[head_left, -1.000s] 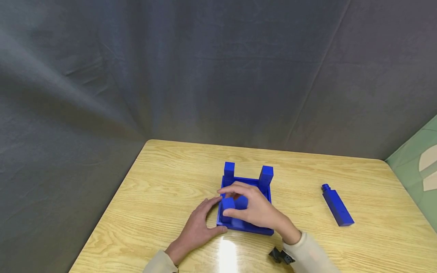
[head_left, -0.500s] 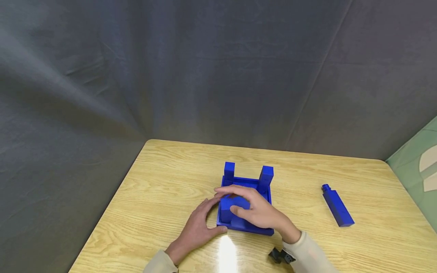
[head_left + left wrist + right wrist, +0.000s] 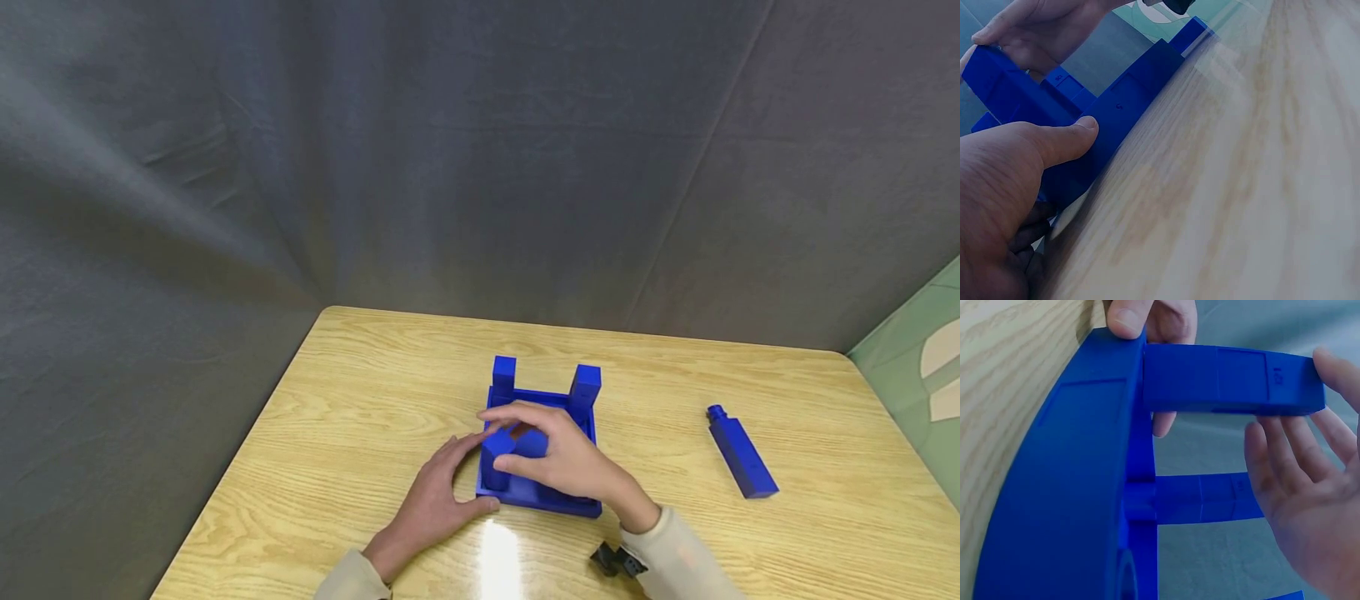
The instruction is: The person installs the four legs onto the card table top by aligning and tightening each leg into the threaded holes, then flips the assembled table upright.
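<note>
A blue toy table lies upside down, its tabletop flat on the wooden table. My left hand grips its near left corner, the thumb against the front wall. My right hand holds the upper end of the near left table leg between thumb and fingers. That leg stands upright in its corner, turned at an angle to the tabletop's sides. Two more legs stand at the far corners, a left one and a right one. In the right wrist view, a round socket shows at the near right corner.
A loose blue leg with a threaded end lies to the right on the wooden table. A small black device sits at my right cuff. Behind the table hangs a dark grey curtain.
The near left leg has rotated in its corner. My right hand's fingers loosened and stretched over the leg, then closed round its top again. My left hand stayed put.
</note>
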Demonstrator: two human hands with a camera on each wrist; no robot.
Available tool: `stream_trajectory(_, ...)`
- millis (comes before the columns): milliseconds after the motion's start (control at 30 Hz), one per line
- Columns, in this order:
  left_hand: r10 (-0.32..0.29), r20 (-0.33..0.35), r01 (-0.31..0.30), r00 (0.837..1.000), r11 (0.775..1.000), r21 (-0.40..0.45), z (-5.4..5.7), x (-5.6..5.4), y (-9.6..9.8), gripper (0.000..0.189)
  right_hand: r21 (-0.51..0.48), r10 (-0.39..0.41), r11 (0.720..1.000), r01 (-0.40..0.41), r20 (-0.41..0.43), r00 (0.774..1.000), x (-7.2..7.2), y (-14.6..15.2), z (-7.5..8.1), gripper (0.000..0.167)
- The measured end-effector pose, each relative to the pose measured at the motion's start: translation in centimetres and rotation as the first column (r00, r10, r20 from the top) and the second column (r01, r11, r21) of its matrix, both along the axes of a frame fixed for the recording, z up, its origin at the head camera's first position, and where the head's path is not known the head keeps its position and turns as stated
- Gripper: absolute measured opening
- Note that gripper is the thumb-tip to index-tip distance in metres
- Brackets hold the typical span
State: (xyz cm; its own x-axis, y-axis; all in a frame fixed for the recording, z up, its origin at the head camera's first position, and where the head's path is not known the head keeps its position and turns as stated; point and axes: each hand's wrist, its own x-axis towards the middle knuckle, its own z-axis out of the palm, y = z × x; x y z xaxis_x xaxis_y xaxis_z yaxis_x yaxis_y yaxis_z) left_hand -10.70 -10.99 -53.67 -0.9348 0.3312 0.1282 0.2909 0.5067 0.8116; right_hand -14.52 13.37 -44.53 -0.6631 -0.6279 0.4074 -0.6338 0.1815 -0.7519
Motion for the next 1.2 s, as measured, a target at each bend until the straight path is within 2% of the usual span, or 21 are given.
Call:
stream_trajectory(233, -0.004, 0.002, 0.004, 1.000, 1.000, -0.004, 0.0, 0.1, 0.0, 0.089, 0.021, -0.120, 0.993, 0.120, -0.032, 0.992, 0.6, -0.9, -0.1, 0.053)
stream_trajectory(400, 0.000, 0.002, 0.001, 1.000, 1.000, -0.013, 0.1, 0.1, 0.1, 0.090, 0.058, -0.164, 0.984, 0.166, -0.034, 0.986, 1.0, -1.3, 0.1, 0.056)
stream_trajectory(567, 0.001, -0.018, -0.002, 1.000, 1.000, -0.014, 0.1, 0.1, 0.1, 0.090, 0.057, -0.111, 0.992, 0.112, -0.013, 0.994, 0.9, -0.9, 0.2, 0.059)
stream_trajectory(700, 0.006, -0.015, -0.006, 1.000, 1.000, -0.007, 0.0, 0.1, 0.1, 0.089, -0.007, 0.013, 1.000, -0.013, 0.004, 1.000, 0.4, -0.3, 0.1, 0.056)
stream_trajectory(767, 0.006, -0.010, -0.006, 1.000, 1.000, -0.003, 0.0, 0.1, 0.0, 0.089, -0.032, 0.080, 0.996, -0.079, 0.010, 0.997, 0.2, 0.0, 0.1, 0.056)
stream_trajectory(867, 0.000, -0.010, 0.000, 1.000, 1.000, 0.003, -0.1, 0.1, 0.0, 0.090, -0.035, 0.136, 0.990, -0.135, 0.015, 0.991, 0.0, 0.3, 0.1, 0.053)
stream_trajectory(967, -0.003, -0.002, 0.003, 1.000, 1.000, 0.014, -0.1, 0.1, -0.1, 0.090, -0.013, 0.123, 0.992, -0.123, 0.006, 0.992, -0.1, 0.3, 0.1, 0.048)
stream_trajectory(1200, 0.007, 0.015, -0.007, 1.000, 1.000, 0.002, 0.0, 0.1, 0.0, 0.089, 0.005, -0.006, 1.000, 0.006, -0.007, 1.000, 0.2, -0.1, 0.0, 0.047)
